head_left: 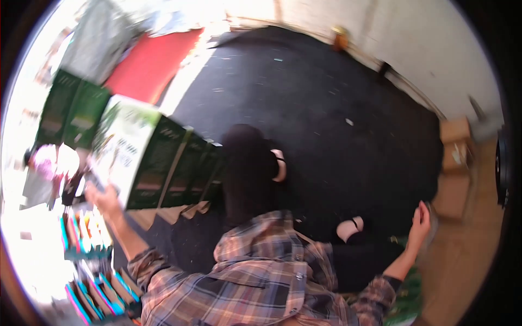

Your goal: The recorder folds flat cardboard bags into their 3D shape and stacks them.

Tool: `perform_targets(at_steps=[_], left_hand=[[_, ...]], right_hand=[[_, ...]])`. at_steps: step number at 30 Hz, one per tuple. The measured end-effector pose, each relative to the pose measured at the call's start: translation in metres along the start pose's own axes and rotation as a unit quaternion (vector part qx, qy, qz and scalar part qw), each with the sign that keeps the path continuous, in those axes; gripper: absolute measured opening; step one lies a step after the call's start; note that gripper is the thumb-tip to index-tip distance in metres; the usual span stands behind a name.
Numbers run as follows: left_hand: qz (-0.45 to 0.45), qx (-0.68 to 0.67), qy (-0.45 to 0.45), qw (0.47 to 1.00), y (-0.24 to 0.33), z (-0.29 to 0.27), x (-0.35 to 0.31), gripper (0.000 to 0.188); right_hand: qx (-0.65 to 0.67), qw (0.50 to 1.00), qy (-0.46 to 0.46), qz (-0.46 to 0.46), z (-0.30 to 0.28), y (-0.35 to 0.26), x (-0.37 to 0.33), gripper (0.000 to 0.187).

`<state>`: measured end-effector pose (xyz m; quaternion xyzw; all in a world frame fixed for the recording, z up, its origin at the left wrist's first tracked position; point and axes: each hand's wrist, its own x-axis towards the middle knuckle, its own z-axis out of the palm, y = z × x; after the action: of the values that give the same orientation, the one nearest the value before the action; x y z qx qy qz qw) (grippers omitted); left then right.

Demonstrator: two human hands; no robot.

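Observation:
My left hand (106, 200) is raised at the left, right by the lower left edge of a white box face with green print (125, 141). A thin greyish thing shows just above its fingers, but blur hides whether they grip it. Dark green boxes (157, 163) stand in a row beside the white face, with brown cardboard flaps below them. On the right my right hand (418, 225) is held up with its fingers pressed together. A greyish curved edge shows behind those fingers; I cannot make out what it is.
Sorted packs with blue and pink edges fill trays (87, 252) at the lower left. A black mat (326, 136) covers the floor under my feet. Cardboard boxes (455, 144) stand by the right wall. Beyond the green boxes lies a red sheet (149, 68).

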<state>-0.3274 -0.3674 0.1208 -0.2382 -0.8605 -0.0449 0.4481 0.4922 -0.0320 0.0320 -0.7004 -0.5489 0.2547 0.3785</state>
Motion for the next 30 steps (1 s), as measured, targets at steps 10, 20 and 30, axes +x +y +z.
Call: perform_targets(at_steps=[10,20,30], left_hand=[[0.190,-0.542,-0.107,0.812,0.294,-0.082,0.005,0.027],[0.417,-0.655,-0.361,0.517,0.484,-0.129,-0.128,0.022],[0.399,-0.580,-0.481,0.522,0.490,-0.088,-0.160,0.021]], right_hand=[[-0.055,0.919,0.375,0.106,-0.114,0.106,-0.125,0.019],[0.098,0.607,0.697,0.368,-0.155,0.196,-0.401,0.017],[0.453,0.410,0.703,0.364,-0.156,0.221,-0.452,0.023]])
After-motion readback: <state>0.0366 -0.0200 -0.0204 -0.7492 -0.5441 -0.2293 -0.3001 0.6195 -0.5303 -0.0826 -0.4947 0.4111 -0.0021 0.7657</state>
